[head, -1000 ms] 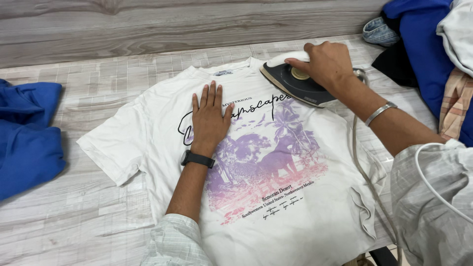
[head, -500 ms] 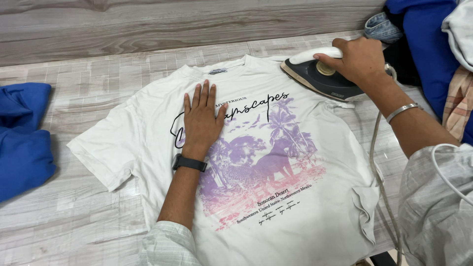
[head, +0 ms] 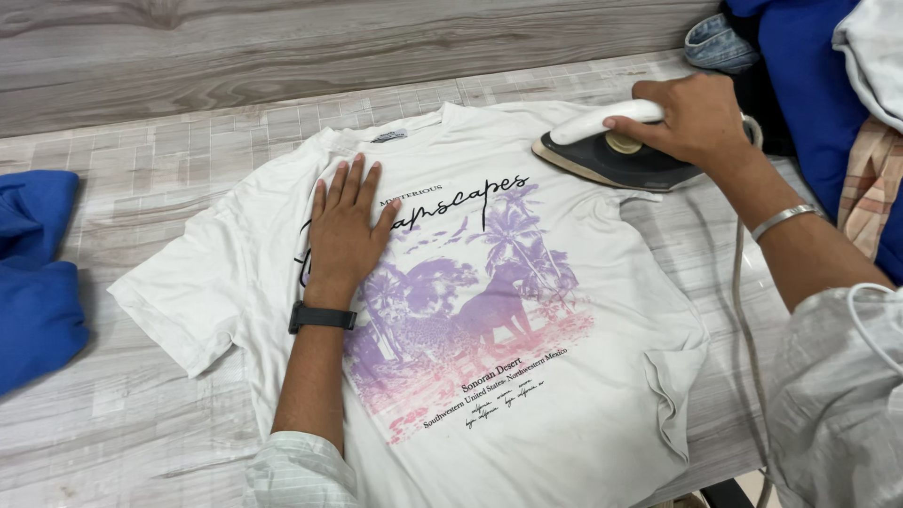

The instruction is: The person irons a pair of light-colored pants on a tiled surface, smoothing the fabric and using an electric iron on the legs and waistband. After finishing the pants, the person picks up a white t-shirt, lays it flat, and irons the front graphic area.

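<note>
A white T-shirt (head: 583, 282) with a purple and pink desert print lies spread face up on a pale wood-grain table (head: 141, 169). My left hand (head: 345, 226) lies flat on the shirt's chest with fingers spread, a dark band on that wrist. My right hand (head: 691, 118) grips the white handle of a dark clothes iron (head: 611, 160), which rests on the shirt's far right shoulder. A silver bangle circles my right wrist.
Blue cloth (head: 38, 273) lies bunched at the table's left edge. A heap of clothes (head: 818, 85) in blue, white and plaid sits at the far right. The iron's cord (head: 738, 310) runs down along the shirt's right side. A wood-grain wall stands behind the table.
My right hand has slid the iron to the right, from near the collar out to the shirt's right shoulder. My left hand has stayed flat on the chest.
</note>
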